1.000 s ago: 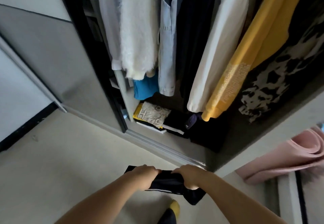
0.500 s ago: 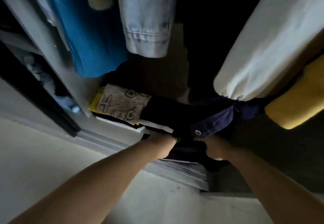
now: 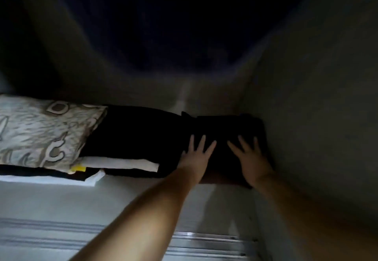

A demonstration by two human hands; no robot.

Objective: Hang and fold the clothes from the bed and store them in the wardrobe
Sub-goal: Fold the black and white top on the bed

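A: Status of the folded garment point(image 3: 227, 129)?

B: It lies on the wardrobe floor point(image 3: 126, 197), in the right-hand corner, touching or nearly touching the side wall point(image 3: 319, 117). A dark stack point(image 3: 135, 136) sits just to its left.

A: State of the hands?

B: Left hand point(image 3: 197, 159) and right hand point(image 3: 250, 161) both lie flat on top of the garment, fingers straight and spread. Neither is grasping; both press down.

A: Purpose of that position?

B: Probably to flatten the fold and seat the garment squarely against the wall, so it does not spring open on release. This is a judgement.

A: Contents of the wardrobe at this level?

B: Left of the garment: the dark stack with a white layer point(image 3: 120, 163) showing at its front edge. Further left: a patterned pile point(image 3: 41, 129) with a small yellow item point(image 3: 78, 168) at its front corner. Above, hanging clothes are too dark and blurred to identify.

A: Step progress?

B: Storage of this garment appears nearly done.
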